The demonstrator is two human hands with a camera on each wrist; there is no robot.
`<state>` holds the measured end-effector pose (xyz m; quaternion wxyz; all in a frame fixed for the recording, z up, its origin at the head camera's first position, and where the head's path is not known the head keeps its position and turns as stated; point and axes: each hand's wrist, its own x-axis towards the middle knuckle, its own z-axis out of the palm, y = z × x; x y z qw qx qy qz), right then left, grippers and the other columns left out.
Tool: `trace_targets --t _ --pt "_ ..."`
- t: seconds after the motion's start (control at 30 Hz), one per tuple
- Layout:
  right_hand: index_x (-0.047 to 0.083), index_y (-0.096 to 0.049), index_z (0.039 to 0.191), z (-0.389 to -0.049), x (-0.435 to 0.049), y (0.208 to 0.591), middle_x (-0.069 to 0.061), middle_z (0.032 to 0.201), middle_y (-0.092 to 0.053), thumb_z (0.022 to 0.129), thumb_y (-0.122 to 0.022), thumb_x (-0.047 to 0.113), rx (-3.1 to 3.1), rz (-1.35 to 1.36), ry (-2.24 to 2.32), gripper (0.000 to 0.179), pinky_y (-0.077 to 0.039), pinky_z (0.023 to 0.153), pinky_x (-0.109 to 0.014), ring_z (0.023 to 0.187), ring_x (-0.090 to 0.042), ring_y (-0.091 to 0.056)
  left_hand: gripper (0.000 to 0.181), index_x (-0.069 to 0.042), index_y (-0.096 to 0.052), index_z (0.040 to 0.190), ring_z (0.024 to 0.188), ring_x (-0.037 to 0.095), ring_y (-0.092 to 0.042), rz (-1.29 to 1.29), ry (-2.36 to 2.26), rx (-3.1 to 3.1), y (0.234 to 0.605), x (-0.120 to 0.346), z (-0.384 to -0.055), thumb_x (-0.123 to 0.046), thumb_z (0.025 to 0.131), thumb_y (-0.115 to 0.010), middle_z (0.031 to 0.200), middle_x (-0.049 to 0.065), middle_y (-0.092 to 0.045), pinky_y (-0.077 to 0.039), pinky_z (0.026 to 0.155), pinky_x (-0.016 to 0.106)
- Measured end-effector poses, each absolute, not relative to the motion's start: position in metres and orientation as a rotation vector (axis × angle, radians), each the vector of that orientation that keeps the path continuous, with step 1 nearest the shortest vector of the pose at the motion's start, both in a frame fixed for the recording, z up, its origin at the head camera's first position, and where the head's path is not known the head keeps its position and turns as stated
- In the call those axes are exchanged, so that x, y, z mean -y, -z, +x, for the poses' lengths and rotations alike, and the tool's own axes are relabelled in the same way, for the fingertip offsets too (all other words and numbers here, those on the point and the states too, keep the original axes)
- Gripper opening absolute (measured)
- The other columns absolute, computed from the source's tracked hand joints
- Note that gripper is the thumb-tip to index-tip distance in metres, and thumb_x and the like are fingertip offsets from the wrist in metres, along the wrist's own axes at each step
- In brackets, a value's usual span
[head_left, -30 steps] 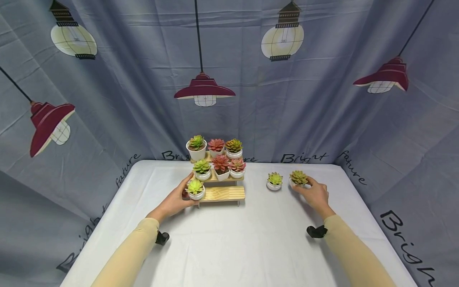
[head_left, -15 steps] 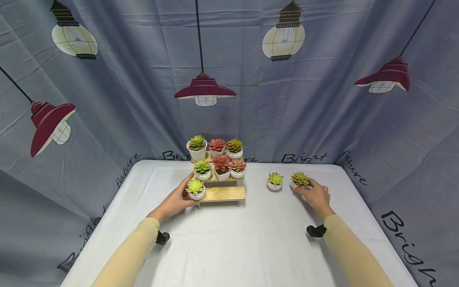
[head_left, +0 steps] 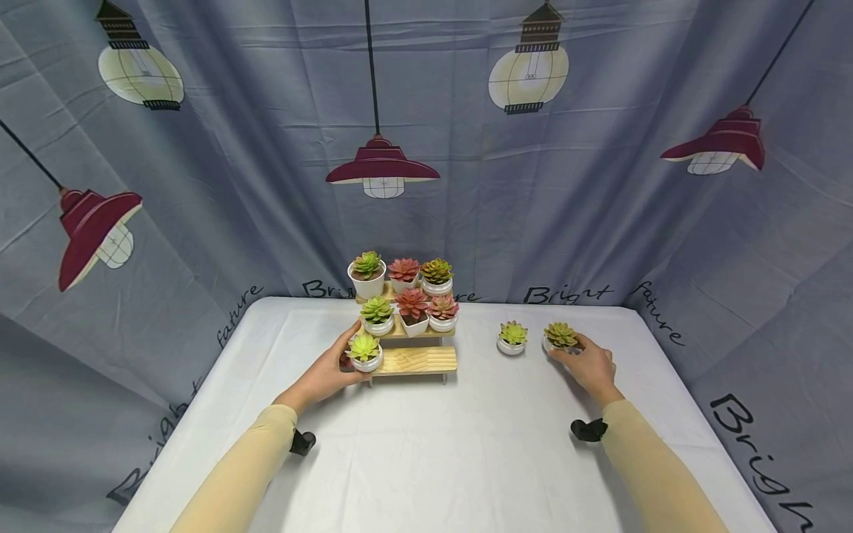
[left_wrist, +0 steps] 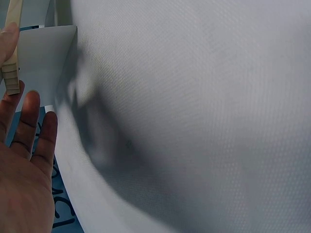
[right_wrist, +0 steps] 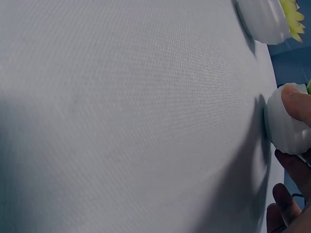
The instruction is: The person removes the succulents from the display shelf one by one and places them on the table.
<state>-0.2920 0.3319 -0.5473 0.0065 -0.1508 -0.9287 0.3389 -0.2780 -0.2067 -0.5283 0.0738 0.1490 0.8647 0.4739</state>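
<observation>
A three-tier wooden plant stand (head_left: 420, 360) stands at the table's back, bearing several potted succulents. My left hand (head_left: 331, 374) grips the left end of its lowest tier, beside a yellow-green succulent (head_left: 364, 352). In the left wrist view the thumb lies on the board's edge, with the other fingers (left_wrist: 46, 141) stretched out. To the right, my right hand (head_left: 589, 366) pinches the white pot of an olive-green succulent (head_left: 560, 334). The right wrist view shows the thumb on that white pot (right_wrist: 286, 126), low by the cloth. Left of it sits another light-green succulent (head_left: 512, 336).
Red succulents (head_left: 412, 303) fill part of the middle tier, and a taller white pot (head_left: 366, 277) stands at the top left. White cloth covers the table (head_left: 426, 459). A grey curtain (head_left: 460, 222) with printed lamps hangs close behind.
The olive-green succulent has shifted very slightly right and nearer in my right hand. My left hand has stayed on the stand, and the whole view has drifted a little.
</observation>
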Motion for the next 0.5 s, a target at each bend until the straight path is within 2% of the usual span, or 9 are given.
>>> trace_targets --t 0.5 --pt "-0.004 -0.030 0.158 -0.2918 -0.3307 0.5487 -0.032 0.156 -0.033 0.092 -0.072 0.051 2.909 -0.520 -1.084 0.095 -0.021 0.110 -0.067 0.138 -0.055 -0.025 0.112 -0.041 -0.015 0.164 0.096 0.021 -0.059 0.442 -1.442 -2.585 0.5281 0.2067 -0.2778 -0.024 0.082 -0.089 0.121 0.012 -0.053 -0.048 0.091 0.042"
